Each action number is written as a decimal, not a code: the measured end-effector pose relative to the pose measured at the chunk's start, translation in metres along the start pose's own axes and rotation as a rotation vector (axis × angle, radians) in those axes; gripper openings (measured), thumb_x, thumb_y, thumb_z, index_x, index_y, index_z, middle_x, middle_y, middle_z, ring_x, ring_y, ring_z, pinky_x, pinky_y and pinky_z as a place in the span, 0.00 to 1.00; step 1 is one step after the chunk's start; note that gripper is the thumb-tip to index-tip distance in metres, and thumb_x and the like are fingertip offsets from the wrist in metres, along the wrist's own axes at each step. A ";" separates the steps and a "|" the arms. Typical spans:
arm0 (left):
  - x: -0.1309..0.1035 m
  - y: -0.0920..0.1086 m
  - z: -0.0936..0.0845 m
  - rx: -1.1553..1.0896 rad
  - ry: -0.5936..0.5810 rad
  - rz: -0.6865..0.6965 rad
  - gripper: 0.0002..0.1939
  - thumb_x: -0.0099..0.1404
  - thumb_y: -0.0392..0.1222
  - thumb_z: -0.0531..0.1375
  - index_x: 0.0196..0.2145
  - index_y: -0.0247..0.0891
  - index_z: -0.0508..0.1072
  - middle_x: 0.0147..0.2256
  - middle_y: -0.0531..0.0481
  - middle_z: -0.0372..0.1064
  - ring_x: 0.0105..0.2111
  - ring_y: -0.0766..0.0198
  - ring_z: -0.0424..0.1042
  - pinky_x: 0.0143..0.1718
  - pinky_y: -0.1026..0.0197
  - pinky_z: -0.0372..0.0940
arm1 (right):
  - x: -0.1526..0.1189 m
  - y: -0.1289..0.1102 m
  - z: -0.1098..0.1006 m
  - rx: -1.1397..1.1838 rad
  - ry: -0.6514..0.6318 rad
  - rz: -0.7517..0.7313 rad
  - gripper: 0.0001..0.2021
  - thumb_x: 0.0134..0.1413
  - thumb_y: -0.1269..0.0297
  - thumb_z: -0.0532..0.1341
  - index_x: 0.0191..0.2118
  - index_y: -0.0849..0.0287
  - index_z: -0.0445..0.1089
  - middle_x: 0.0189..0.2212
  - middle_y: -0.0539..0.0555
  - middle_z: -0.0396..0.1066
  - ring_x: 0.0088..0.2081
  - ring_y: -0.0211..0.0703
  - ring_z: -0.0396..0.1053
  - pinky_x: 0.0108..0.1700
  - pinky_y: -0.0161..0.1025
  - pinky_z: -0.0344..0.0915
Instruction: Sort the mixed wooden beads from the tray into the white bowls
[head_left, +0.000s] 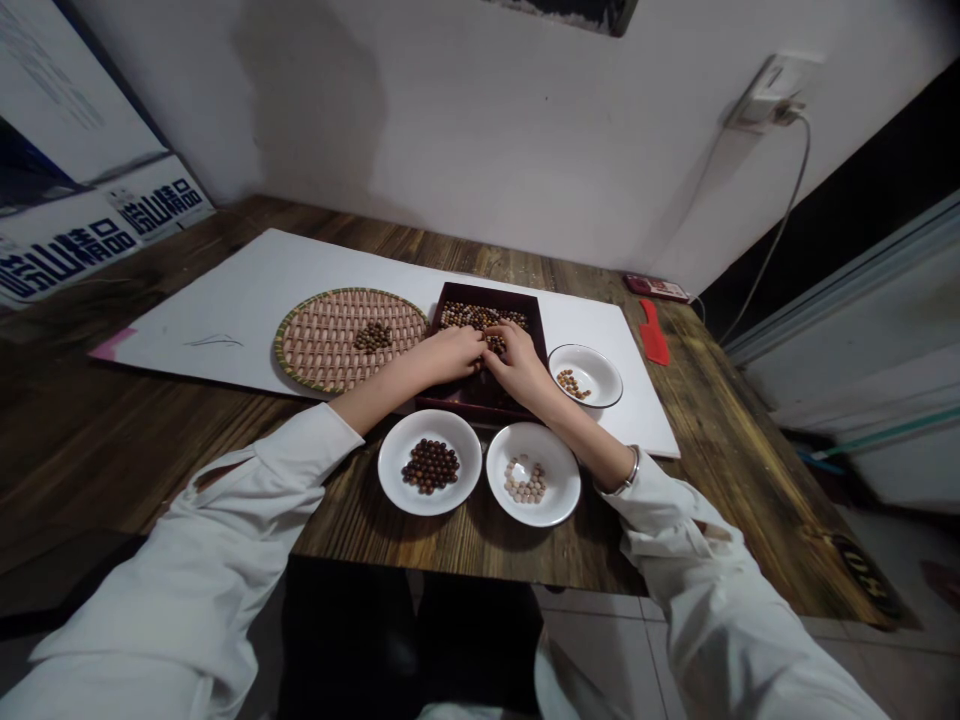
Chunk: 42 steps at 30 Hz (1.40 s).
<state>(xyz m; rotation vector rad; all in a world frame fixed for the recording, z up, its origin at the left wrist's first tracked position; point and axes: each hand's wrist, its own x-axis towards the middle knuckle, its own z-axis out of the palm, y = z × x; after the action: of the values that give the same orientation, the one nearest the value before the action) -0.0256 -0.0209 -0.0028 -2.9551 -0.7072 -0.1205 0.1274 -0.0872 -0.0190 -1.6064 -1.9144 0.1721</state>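
Both hands meet over a dark red box that holds many small round beads in mixed browns and tans. My left hand comes in from the left, its fingers curled down at the beads. Beside it, almost touching, my right hand has its fingers bent with the thumb towards the left fingertips. Whatever the fingertips hold is too small to make out. Near me stand a white bowl of dark brown beads and a white bowl of pale beads.
A round woven tray bears brown beads. Right of the box, another white bowl holds orange-brown beads. Under them lies a white board on the wooden table. A red comb and a phone lie at the right.
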 end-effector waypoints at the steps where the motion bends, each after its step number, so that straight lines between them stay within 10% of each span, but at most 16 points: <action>1: 0.000 0.000 0.000 0.006 -0.002 -0.003 0.12 0.67 0.33 0.54 0.41 0.30 0.77 0.45 0.36 0.74 0.46 0.53 0.74 0.50 0.54 0.66 | 0.000 0.000 0.000 0.009 -0.008 -0.017 0.16 0.59 0.65 0.56 0.51 0.62 0.68 0.57 0.65 0.65 0.64 0.53 0.58 0.66 0.52 0.53; 9: -0.001 -0.002 0.000 0.025 -0.023 -0.010 0.12 0.66 0.34 0.55 0.43 0.29 0.77 0.43 0.35 0.75 0.45 0.51 0.74 0.48 0.53 0.68 | 0.000 -0.002 0.000 0.072 -0.040 -0.090 0.12 0.56 0.67 0.57 0.47 0.61 0.67 0.46 0.60 0.72 0.50 0.51 0.67 0.57 0.49 0.62; 42: 0.002 -0.008 0.005 -0.007 0.020 -0.026 0.13 0.66 0.34 0.56 0.44 0.30 0.78 0.44 0.38 0.77 0.47 0.57 0.76 0.51 0.59 0.67 | -0.004 -0.006 -0.002 0.297 -0.143 -0.112 0.21 0.56 0.67 0.57 0.55 0.65 0.61 0.55 0.66 0.68 0.57 0.52 0.66 0.61 0.51 0.60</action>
<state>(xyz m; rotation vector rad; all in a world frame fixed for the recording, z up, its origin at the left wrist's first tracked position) -0.0273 -0.0122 -0.0074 -2.9475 -0.7438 -0.1547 0.1236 -0.0926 -0.0164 -1.3167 -1.9721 0.5117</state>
